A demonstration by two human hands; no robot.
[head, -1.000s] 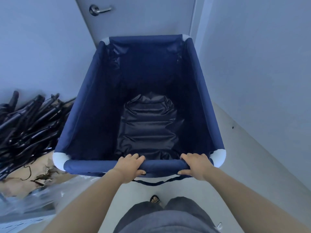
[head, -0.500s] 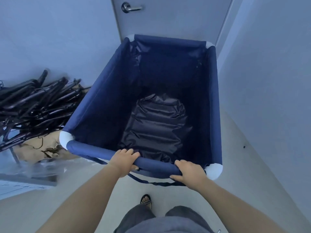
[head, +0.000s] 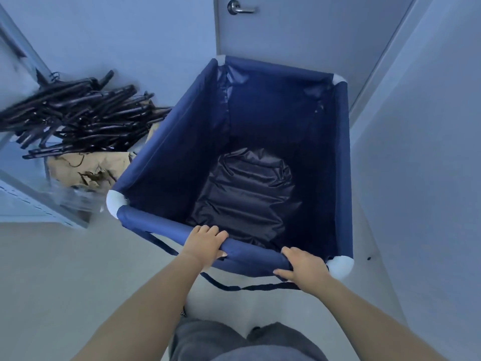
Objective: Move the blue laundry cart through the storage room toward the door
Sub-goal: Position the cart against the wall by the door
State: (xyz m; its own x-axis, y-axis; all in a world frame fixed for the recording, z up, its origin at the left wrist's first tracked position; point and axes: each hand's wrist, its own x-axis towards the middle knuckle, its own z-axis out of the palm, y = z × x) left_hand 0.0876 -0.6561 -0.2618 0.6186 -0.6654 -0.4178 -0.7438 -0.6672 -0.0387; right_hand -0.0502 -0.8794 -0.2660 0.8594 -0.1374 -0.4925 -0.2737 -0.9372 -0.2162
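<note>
Blue fabric laundry cart (head: 182, 142) fills the centre, its far rim touching or just short of the door (head: 299, 24) at 12 o'clock; left hand (head: 205, 243) and right hand (head: 303, 264) curl closed around its near rail, arms outstretched. Wheels are hidden beneath it. Black hangers (head: 78, 115) pile at 10 o'clock, beside the cart.

Both forearms were bare, with no sleeves, watch or rings in view on the left hand (head: 205, 243) or the right hand (head: 303, 267). The person wore grey trousers (head: 234, 342) of soft, slightly creased fabric, 2 legs visible at the frame's bottom.
</note>
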